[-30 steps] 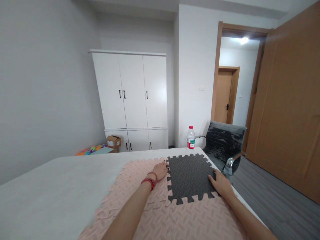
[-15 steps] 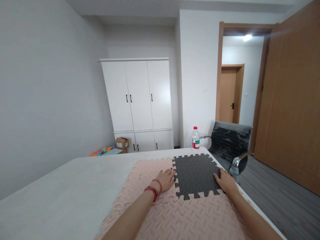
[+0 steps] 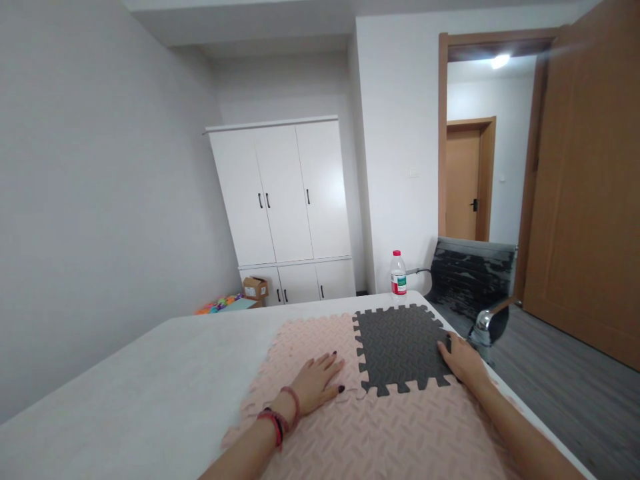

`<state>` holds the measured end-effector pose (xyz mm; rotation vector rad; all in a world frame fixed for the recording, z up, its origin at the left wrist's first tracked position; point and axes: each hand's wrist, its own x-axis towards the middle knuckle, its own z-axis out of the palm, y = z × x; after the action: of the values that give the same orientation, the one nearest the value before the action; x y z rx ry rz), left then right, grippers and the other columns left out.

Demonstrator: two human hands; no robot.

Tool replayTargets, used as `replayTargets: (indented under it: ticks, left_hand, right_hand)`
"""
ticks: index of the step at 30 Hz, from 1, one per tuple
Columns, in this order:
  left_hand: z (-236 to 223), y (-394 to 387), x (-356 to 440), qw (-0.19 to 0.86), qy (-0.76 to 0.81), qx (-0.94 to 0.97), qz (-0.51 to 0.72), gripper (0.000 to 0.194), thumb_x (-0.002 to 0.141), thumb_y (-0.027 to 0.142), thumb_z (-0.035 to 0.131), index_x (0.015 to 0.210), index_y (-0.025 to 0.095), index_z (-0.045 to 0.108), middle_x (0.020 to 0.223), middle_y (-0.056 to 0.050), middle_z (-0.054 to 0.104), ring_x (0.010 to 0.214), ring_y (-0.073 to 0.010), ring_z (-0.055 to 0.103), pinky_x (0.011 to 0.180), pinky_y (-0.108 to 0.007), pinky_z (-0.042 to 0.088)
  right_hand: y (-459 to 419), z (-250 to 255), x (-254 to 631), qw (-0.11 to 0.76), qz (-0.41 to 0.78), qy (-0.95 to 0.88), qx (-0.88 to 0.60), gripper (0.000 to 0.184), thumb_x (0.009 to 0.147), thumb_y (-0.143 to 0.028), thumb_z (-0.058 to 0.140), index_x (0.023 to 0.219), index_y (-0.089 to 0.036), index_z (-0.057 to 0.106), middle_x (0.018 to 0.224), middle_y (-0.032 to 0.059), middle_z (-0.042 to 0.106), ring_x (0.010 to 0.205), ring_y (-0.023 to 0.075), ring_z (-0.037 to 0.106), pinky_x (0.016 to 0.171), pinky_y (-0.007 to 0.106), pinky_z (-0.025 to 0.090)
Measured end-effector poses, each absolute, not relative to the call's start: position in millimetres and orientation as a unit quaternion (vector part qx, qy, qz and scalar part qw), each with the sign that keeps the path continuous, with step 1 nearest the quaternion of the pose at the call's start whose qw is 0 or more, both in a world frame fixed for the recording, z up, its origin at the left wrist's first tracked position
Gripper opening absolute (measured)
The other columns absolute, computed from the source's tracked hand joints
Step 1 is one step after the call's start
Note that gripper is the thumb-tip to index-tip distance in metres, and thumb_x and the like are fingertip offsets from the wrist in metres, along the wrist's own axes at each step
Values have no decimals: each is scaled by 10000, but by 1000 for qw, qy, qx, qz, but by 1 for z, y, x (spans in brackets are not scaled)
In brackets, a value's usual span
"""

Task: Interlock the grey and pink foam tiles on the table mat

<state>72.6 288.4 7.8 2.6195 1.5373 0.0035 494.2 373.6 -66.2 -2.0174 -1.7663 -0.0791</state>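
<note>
A dark grey foam puzzle tile [image 3: 400, 343] lies interlocked into pink foam puzzle mats [image 3: 380, 433] on a white table [image 3: 150, 380]. My left hand [image 3: 315, 383] rests flat on the pink mat just left of the grey tile, fingers spread, holding nothing. Red bracelets circle that wrist. My right hand [image 3: 463, 360] presses on the grey tile's right edge, fingers lying flat over it near the table's right side.
A water bottle [image 3: 398, 273] with a red cap stands at the table's far edge. Beyond it sits a black office chair [image 3: 475, 280]. A white wardrobe [image 3: 290, 207], a cardboard box [image 3: 255, 288] and an open wooden door [image 3: 585, 193] fill the room behind.
My left hand has slid back toward me and off the grey tile's left edge onto the pink mat. The right hand stays on the tile's right edge. The view has shifted left.
</note>
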Motion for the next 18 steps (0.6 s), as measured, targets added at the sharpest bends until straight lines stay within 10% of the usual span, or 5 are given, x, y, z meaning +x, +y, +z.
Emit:
replayTargets:
  ticks: [18]
  left_hand:
    - [4, 284, 83, 95, 544, 833, -39, 826, 778, 734, 277, 1447, 277, 118, 1543, -115, 95, 1411, -296, 61, 1110, -579, 97]
  right_hand:
    - [374, -68, 496, 225, -18, -637, -737, 519, 900, -455, 285, 1248, -98, 429, 1144, 178, 586, 1076, 253, 560, 903, 350, 406]
